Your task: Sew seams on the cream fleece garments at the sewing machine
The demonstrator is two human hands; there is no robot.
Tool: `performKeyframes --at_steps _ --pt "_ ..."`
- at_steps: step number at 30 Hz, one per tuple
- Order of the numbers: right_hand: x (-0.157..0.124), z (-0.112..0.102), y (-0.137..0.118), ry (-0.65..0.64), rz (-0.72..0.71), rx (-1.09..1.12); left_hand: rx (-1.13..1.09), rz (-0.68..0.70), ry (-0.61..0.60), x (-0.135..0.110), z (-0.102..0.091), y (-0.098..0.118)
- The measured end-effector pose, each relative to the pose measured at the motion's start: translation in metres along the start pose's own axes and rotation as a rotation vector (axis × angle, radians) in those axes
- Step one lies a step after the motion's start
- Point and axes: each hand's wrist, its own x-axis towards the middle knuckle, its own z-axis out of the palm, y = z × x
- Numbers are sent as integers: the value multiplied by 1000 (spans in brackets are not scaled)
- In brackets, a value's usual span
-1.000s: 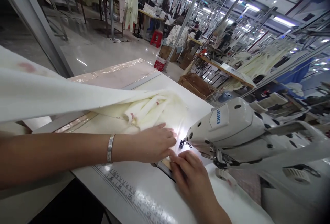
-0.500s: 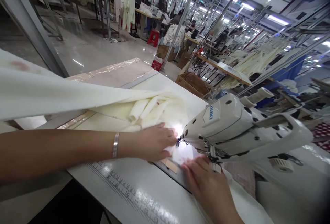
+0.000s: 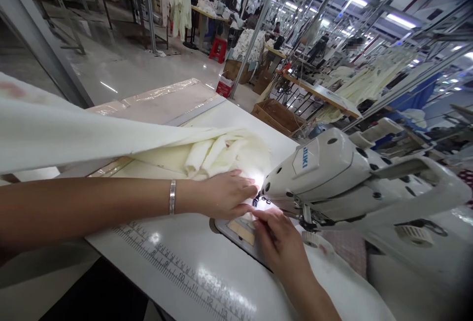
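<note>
My left hand (image 3: 225, 195) lies flat on cream fabric (image 3: 218, 156), fingers stretched toward the needle of a white sewing machine (image 3: 332, 173). A silver bracelet (image 3: 172, 196) is on that wrist. My right hand (image 3: 281, 244) rests fingers-down on the fabric edge at the metal needle plate (image 3: 240, 232), just in front of the presser foot. The cream fabric bunches behind the left hand and stretches off to the left as a wide band (image 3: 55, 136). A bright lamp lights the needle area, hiding the fingertips' exact grip.
A printed ruler (image 3: 177, 274) runs along the white table's (image 3: 207, 281) front edge. A taped brown panel (image 3: 155, 101) lies at the table's far left. Behind stand cardboard boxes (image 3: 275, 116), a red stool (image 3: 217, 47), other work tables, hanging garments and distant people.
My right hand moved left and forward, back to the needle plate beside the left hand. The left hand stayed on the fabric, which bunched up slightly more behind it.
</note>
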Motion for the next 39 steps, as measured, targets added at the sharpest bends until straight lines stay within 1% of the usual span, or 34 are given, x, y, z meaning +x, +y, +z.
performKeyframes --at_steps 3,8,12,16,19,22,26,30,34,37,38,39 --pt "-3 -3 0 -4 23 7 16 19 10 -1 0 3" --pt "-3 -2 1 -19 -61 -21 35 3 -2 -7 1 9" --pt "-2 -1 -1 -3 -106 -51 36 -14 32 -9 1 12" --pt "-5 0 -4 -63 -100 -94 33 -23 34 -11 3 15" --pt "-7 1 -3 -98 -109 -144 44 9 42 -9 3 12" --pt "-5 3 0 -69 -121 -157 34 42 41 -4 3 5" --pt "-3 4 -4 -62 -95 -115 28 34 31 -1 3 2" --pt "-7 4 -14 -62 -76 -41 -14 14 28 -8 5 7" --pt "-11 3 -17 -38 -74 3 34 46 81 -13 7 9" --pt "-11 2 -11 -53 -11 122 94 112 109 -11 8 9" --pt "-10 1 -8 -39 53 191 109 143 103 -11 8 8" --pt "-10 1 -6 11 155 268 122 172 91 -10 8 8"
